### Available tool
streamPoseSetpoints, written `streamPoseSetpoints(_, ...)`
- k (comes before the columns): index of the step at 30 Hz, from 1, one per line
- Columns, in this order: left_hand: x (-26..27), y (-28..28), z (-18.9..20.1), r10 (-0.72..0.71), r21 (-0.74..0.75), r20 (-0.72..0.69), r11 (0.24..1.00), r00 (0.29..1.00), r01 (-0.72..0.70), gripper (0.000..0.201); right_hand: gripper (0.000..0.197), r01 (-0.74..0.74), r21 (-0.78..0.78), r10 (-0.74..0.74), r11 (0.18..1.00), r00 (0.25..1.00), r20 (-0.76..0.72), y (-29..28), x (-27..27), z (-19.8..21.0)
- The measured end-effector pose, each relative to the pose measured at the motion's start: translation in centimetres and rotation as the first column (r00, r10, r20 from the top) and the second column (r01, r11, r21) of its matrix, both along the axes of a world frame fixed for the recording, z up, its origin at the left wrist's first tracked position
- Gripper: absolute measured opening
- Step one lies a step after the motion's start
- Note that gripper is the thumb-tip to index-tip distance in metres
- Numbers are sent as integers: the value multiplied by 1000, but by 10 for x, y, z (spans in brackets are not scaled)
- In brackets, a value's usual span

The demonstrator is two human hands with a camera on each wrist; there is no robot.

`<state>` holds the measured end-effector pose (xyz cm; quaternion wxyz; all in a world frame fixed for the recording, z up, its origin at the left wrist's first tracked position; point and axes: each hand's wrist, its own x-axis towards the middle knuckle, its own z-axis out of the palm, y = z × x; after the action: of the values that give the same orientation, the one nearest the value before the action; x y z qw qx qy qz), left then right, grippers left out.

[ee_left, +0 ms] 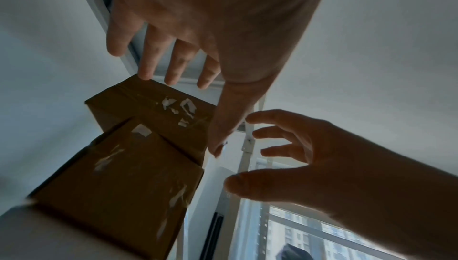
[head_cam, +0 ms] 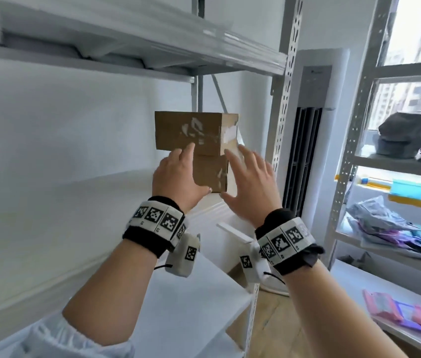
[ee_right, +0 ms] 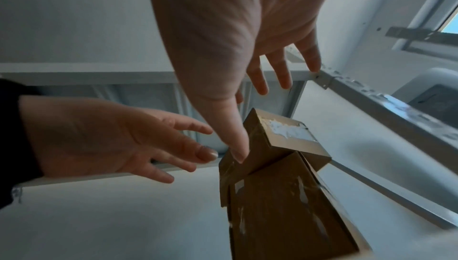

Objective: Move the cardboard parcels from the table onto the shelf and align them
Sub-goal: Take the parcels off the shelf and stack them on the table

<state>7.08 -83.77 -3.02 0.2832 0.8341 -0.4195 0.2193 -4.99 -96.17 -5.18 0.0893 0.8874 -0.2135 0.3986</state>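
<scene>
Two brown cardboard parcels stand stacked at the right end of the white shelf board point(head_cam: 75, 215). The upper parcel point(head_cam: 191, 133) point(ee_left: 153, 107) point(ee_right: 285, 139) overhangs the lower parcel point(head_cam: 210, 174) point(ee_left: 124, 186) point(ee_right: 280, 205) to the left and sits slightly turned on it. My left hand point(head_cam: 178, 174) point(ee_left: 173, 58) is spread at the stack's front left. My right hand point(head_cam: 248, 177) point(ee_right: 247, 48) is spread at its right side. Neither hand grips anything. Whether the fingers touch the cardboard is unclear because of blur.
Another shelf board point(head_cam: 152, 47) hangs close above the stack. A perforated upright point(head_cam: 285, 99) and a tall white appliance point(head_cam: 312, 125) stand just right of it. A second rack point(head_cam: 359, 125) at the right carries a dark hat point(head_cam: 405, 135), a teal box point(head_cam: 408, 188) and bagged clothes point(head_cam: 385, 223).
</scene>
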Motion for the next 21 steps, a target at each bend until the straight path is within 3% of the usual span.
streamPoseSetpoints(5,17,-49,46,177,-1,0,984,984,-177,114,104,-120,-69,120,990,993,-4,-61,51,52)
streamPoseSetpoints(10,27,-76,59,286,45,11,957,958,-286,123,122,-214,-96,208,972,976,-71,-89,88,68)
streamPoseSetpoints(17,34,-82,53,298,-34,175,954,938,-296,116,108,-383,-129,388,915,921,20,-91,82,71)
streamPoseSetpoints(21,25,-74,55,300,4,210,951,930,-308,134,110,-486,-150,502,861,860,92,-79,72,74)
